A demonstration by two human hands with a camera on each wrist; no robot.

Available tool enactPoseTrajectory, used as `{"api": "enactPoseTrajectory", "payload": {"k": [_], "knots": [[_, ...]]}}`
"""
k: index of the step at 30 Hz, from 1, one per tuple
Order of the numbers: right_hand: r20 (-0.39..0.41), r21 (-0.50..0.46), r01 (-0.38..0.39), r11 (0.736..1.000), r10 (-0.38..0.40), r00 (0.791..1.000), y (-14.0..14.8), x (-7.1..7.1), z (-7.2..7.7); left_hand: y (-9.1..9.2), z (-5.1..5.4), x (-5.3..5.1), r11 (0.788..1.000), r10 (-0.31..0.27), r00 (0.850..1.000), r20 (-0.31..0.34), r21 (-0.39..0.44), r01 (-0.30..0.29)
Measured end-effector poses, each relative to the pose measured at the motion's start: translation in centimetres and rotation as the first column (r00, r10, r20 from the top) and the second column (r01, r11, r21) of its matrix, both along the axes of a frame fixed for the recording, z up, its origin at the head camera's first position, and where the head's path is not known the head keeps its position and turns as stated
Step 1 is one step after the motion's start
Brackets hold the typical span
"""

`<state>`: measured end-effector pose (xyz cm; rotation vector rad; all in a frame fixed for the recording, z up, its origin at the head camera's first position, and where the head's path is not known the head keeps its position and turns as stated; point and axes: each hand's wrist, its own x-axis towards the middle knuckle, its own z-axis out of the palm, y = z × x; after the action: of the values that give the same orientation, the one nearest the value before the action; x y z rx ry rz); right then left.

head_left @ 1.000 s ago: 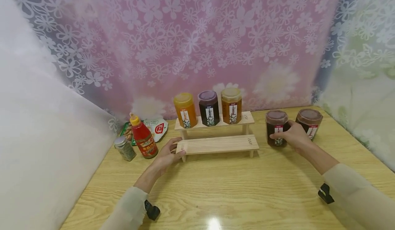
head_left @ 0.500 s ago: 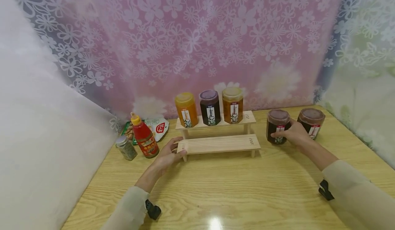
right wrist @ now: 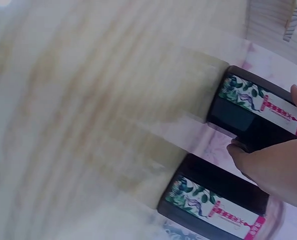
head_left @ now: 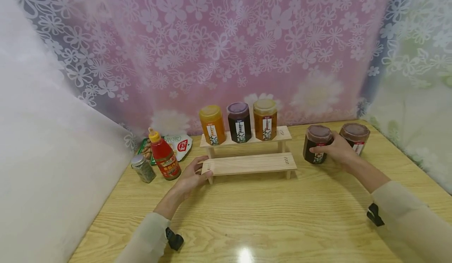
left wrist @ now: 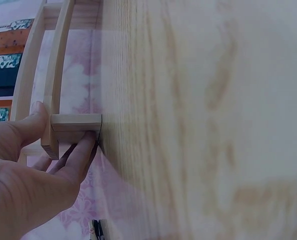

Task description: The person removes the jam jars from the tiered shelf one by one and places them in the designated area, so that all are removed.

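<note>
Right grip (head_left: 337, 149) clasping dark, faceted, brown-lidded jar (head_left: 315, 139); left grip (head_left: 190, 180) pinching pale wooden two-tier rack (head_left: 248, 165). Hazards: tight spacing risking contact with matching dark jar (head_left: 356, 136); left pull tilting rack.

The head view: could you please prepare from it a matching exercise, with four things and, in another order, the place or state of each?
Column one
1. Left hand
2. Violet-lidded jar
3. Right hand
4. Red squeeze bottle

Column two
A. holds a dark jar
B. stands beside the small grey-lidded jar
C. grips the left end of the lower shelf
D. stands between two jars on the upper shelf

Pairs: 1-C, 2-D, 3-A, 4-B
</note>
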<state>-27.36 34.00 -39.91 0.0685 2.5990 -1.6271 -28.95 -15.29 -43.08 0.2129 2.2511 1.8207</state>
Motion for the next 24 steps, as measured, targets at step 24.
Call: {"api": "enactPoseTrajectory", "payload": {"k": [24], "knots": [[-0.149,-0.027,-0.062,0.998,0.057,0.987,-2.3,-1.0,6.9,-0.1,0.1,0.0,1.0,0.001,1.0,0.008,-0.019,0.0]]}}
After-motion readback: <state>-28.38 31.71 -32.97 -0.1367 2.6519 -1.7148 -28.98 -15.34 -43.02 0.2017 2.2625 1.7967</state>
